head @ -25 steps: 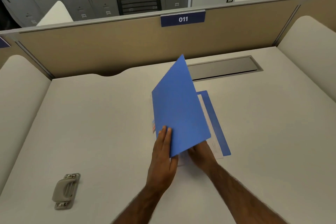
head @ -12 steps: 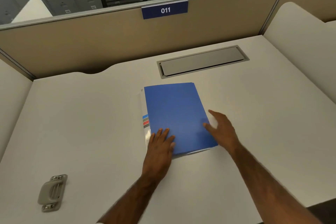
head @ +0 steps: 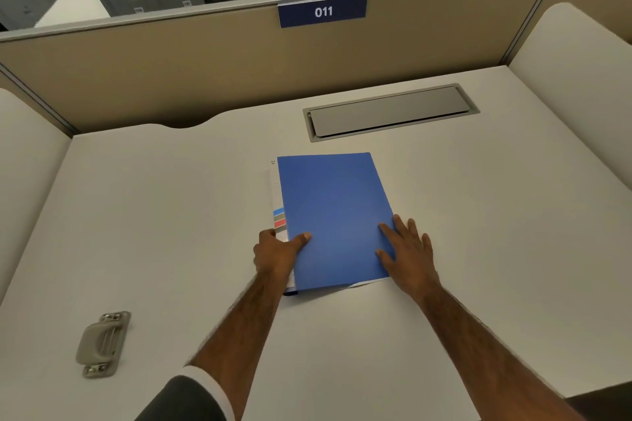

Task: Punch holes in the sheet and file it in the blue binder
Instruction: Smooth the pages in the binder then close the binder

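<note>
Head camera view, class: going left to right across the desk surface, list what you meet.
Hole punch → left hand → blue binder → right hand. The grey cable tray cover is omitted: it lies farther back, spanning above the binder and right hand.

The binder (head: 333, 215) is laid flat on the worktop (head: 171, 232). The hole punch (head: 101, 343) is found at 8 o'clock from it, well apart. The tray lid (head: 390, 112) is set at 1 o'clock.

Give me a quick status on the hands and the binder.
Left hand grips blue binder edge. Right hand flat on closed cover. Hole punch off left, nothing blocking.
</note>
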